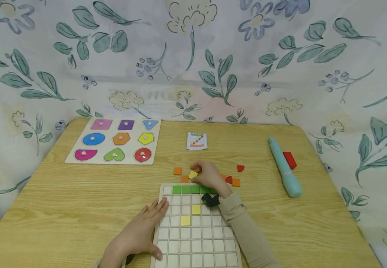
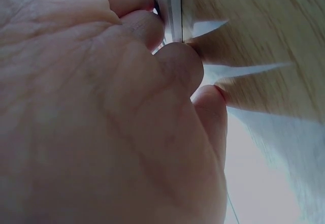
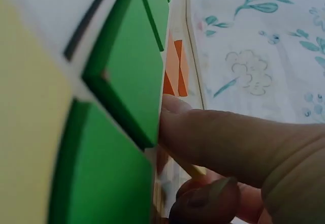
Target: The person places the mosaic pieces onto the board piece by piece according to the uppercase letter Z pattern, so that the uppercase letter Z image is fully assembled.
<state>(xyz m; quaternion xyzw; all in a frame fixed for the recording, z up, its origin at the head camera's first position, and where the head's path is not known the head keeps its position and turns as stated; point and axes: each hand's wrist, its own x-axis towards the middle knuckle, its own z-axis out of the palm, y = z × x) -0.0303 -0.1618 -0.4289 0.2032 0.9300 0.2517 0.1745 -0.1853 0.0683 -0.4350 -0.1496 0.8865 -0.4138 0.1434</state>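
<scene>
Table and backdrop: a wood-grain table [image 1: 89,201] stands before a floral cloth [image 1: 180,78].
Far left: a shape puzzle [image 1: 129,152] lies flat, its nine knobbed pieces in three rows of three.
Right side: a teal baton-like object [image 1: 284,169] lies aslant, with a red block [image 1: 290,160] just beside its middle.
Loose pieces: orange squares [image 1: 178,171] and red rounded pieces [image 1: 240,168] lie beyond the grid board [image 1: 185,246], some partly hidden behind the right hand [image 1: 210,175].
In the way: the right sleeve [image 1: 247,227] and a black wrist device [image 1: 210,200] cover part of the board's upper right side.
Yellow tile: the tile [image 1: 193,174] is at the right hand's fingertips, just beyond the board's far edge and well apart from the left hand [image 1: 141,229].
Right hand: thumb and finger pinch that tile.
Left hand: fingers extended and spread along the board's left edge, thumb apart from them.
On the grid: green tiles [image 1: 186,190] line the far row; two placed yellow tiles [image 1: 196,209] sit diagonally to each other.
Card and markings: a small card [image 1: 197,141] shows a green row, a yellow-and-red diagonal and an orange row; faint letter-like marks on the cloth are illegible.
</scene>
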